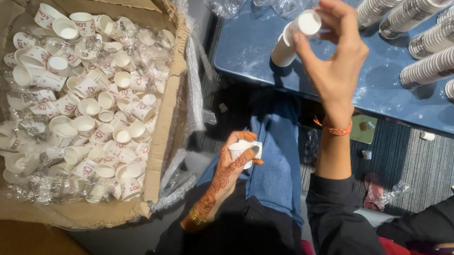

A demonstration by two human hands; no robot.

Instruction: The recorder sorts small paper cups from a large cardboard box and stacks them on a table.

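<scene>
Close in, my left hand (233, 161) grips a small white paper cup (245, 148) over my lap. Beyond it, my right hand (332, 55) pinches a short cup stack (292, 38) above the blue table (251, 47). Left of both hands, a cardboard box (163, 135) brims with loose cups (85, 106).

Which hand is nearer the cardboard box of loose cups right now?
Left. The left hand holds a small cup over the lap, just right of the cardboard box. The right hand is raised at the blue table, farther away.
</scene>
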